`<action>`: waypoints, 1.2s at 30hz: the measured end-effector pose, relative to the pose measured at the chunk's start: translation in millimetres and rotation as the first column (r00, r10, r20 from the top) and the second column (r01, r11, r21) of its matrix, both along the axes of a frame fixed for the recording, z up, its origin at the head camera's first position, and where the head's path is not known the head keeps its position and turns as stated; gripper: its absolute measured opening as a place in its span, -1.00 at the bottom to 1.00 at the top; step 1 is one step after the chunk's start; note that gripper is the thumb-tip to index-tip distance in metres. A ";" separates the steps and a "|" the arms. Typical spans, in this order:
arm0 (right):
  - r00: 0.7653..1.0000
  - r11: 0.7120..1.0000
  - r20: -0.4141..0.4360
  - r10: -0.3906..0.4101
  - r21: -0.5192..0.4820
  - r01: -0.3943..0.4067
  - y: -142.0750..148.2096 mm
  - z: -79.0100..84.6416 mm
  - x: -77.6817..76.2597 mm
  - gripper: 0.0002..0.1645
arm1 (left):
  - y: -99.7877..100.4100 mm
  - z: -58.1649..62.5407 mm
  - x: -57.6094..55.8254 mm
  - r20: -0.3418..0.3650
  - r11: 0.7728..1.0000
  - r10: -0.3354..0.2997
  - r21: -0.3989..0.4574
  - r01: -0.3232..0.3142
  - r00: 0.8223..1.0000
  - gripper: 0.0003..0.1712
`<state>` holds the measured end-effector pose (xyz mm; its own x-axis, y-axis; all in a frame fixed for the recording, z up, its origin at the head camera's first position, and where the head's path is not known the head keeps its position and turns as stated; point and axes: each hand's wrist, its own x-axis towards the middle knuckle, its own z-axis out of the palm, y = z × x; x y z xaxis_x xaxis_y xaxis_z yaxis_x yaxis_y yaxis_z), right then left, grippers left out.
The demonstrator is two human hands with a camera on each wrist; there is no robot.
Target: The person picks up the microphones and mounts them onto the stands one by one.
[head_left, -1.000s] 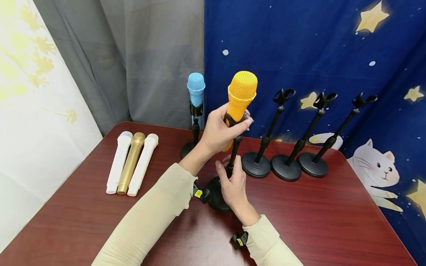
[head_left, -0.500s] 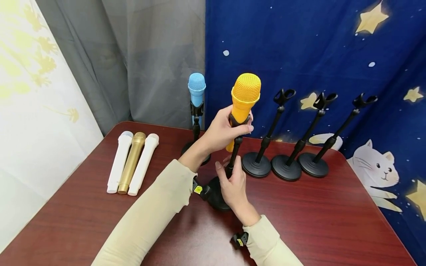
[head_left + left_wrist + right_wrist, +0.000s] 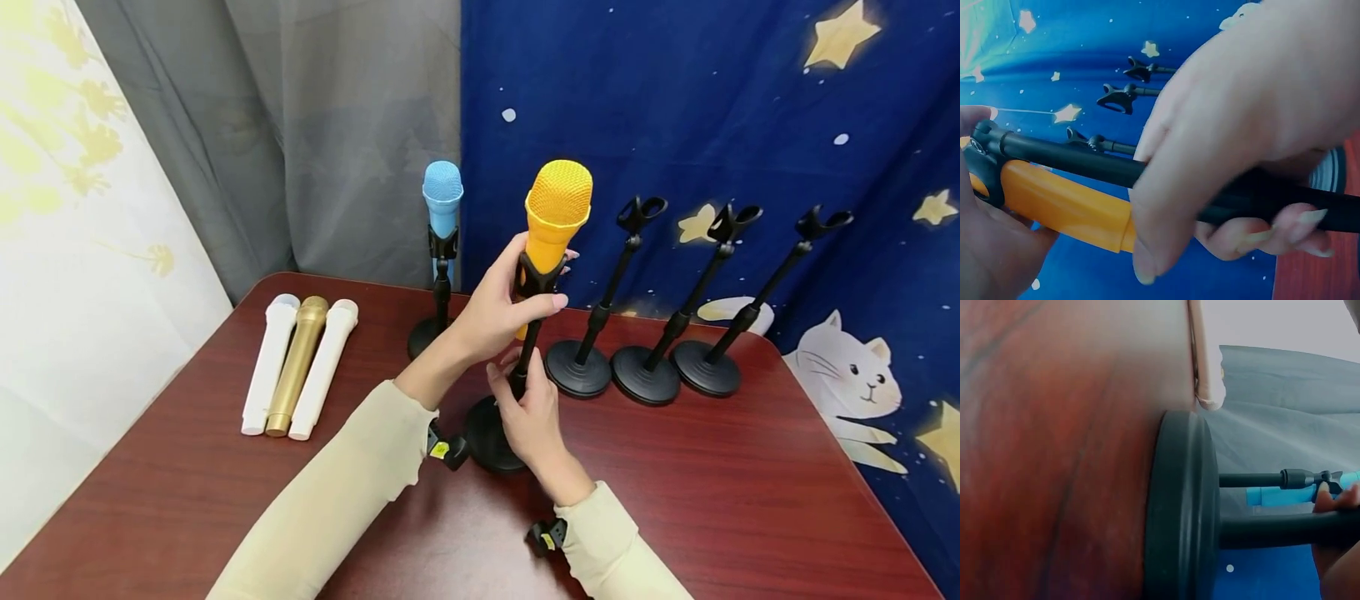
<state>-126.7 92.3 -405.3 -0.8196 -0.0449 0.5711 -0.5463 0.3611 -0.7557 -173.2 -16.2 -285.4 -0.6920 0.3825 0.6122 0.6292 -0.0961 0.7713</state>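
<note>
A yellow microphone (image 3: 558, 204) sits in the black clip of a desk stand (image 3: 495, 437), leaning slightly with its mesh head up. My left hand (image 3: 491, 304) holds it at the clip, fingers behind and thumb across the front just below the clip. My right hand (image 3: 531, 417) grips the stand's pole lower down, above the round base. In the left wrist view, the right hand (image 3: 1210, 131) is large around the pole, and the left hand (image 3: 997, 250) shows at the left edge by the clip. The right wrist view has the base (image 3: 1182, 506) standing on the table.
A blue microphone (image 3: 443, 200) is in another stand behind on the left. Two white microphones (image 3: 322, 375) and a gold one (image 3: 297, 367) lie at the left. Three stands with bare clips, the nearest stand (image 3: 577, 367) beside my hands, line the table's (image 3: 712, 492) back right.
The yellow microphone and its clip have turned and shifted a little to the right. My left thumb has slid slightly down the clip. The right hand keeps its grip on the pole.
</note>
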 end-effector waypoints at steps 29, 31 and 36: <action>0.800 0.621 0.572 0.178 0.565 -0.543 51.8 18.5 -11.6 -0.04 | -59.2 -37.8 32.9 0.096 0.992 0.003 0.127 -0.015 0.995 -0.79; 0.786 0.620 0.589 0.189 0.549 -0.560 50.2 16.6 -11.7 0.05 | -62.7 -41.8 32.2 0.135 0.997 -0.018 0.076 0.008 0.991 -0.78; 0.795 0.600 0.593 0.125 0.593 -0.537 49.1 13.1 -11.7 0.17 | -61.9 -49.4 27.5 0.225 0.990 -0.064 -0.112 0.091 0.972 -0.72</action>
